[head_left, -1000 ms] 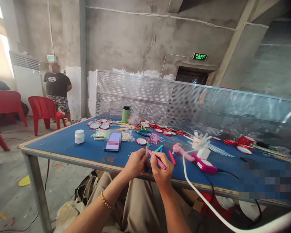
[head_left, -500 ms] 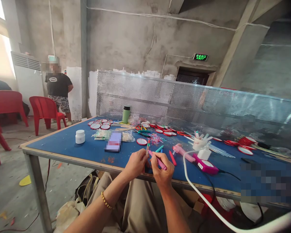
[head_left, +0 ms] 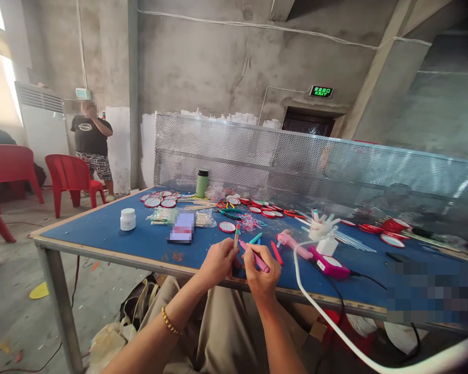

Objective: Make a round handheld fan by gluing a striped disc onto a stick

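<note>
My left hand (head_left: 217,261) is closed around a thin, pale flat stick (head_left: 237,235) with red and green colour near its upper end. In my right hand (head_left: 263,275) a pink marker pen (head_left: 262,264) is pinched like a writing tool, its tip pointing at the stick. Whether the tip touches the stick I cannot tell. Just beyond my hands lie a teal marker (head_left: 256,238), a red marker (head_left: 276,253) and a round red-rimmed disc (head_left: 227,227). Both hands are at the near edge of the blue table (head_left: 113,246).
A phone (head_left: 181,227), a white jar (head_left: 128,220) and a green bottle (head_left: 202,184) stand or lie left. On the right are a pink glue gun (head_left: 296,246), a magenta box (head_left: 329,263) and a white cable (head_left: 323,311). A perforated metal panel (head_left: 218,150) lines the back.
My hands keep nearly the same place and hold on the stick and marker. The person standing in the background has raised an arm towards the head.
</note>
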A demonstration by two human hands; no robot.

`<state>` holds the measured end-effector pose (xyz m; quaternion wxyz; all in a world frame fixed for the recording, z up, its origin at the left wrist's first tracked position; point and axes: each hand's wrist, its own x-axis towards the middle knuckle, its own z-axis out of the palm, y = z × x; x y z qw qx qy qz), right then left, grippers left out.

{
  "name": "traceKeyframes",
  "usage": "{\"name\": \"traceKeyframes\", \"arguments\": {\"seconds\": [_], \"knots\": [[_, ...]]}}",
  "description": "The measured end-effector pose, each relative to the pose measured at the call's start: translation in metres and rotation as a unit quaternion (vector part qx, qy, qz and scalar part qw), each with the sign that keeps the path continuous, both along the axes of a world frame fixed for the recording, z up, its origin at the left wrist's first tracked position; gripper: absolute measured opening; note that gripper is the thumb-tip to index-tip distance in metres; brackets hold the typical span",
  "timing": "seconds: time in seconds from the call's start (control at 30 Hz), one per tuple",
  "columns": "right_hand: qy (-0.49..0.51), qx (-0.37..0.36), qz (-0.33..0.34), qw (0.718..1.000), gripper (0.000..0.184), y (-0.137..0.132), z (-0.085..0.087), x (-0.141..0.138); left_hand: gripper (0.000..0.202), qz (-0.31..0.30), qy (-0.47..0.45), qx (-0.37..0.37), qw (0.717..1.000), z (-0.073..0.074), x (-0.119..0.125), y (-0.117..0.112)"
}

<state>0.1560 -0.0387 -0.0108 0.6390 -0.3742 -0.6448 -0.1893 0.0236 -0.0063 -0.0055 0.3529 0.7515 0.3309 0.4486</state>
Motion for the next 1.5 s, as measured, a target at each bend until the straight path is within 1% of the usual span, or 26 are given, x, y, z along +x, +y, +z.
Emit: {"name": "traceKeyframes", "arguments": {"seconds": [0.27,0.57,0.83,1.27,1.5], "knots": [[-0.006,0.015,-0.001,1.0,0.009,-0.0003,0.002,-0.0014,0.03,-0.006,-0.006,-0.002,1.0,0.0,-0.0004,0.0002],[0.001,0.001,0.002,1.0,0.009,-0.001,0.0003,-0.0009,0.029,0.001,0.003,0.001,1.0,0.0,-0.0006,0.0004],[-0.004,0.009,-0.007,1.0,0.009,-0.0012,0.002,-0.0015,0.031,-0.004,-0.002,0.004,1.0,0.0003,-0.0007,-0.0003],[-0.01,0.005,-0.001,1.0,0.008,-0.001,0.0031,-0.002,0.036,0.003,0.006,-0.005,1.0,0.0009,-0.0003,-0.0006],[-0.006,-0.001,-0.004,1.0,0.009,-0.0019,0.0034,-0.0019,0.034,-0.002,-0.005,-0.007,1.0,0.0013,-0.0003,-0.0013]]}}
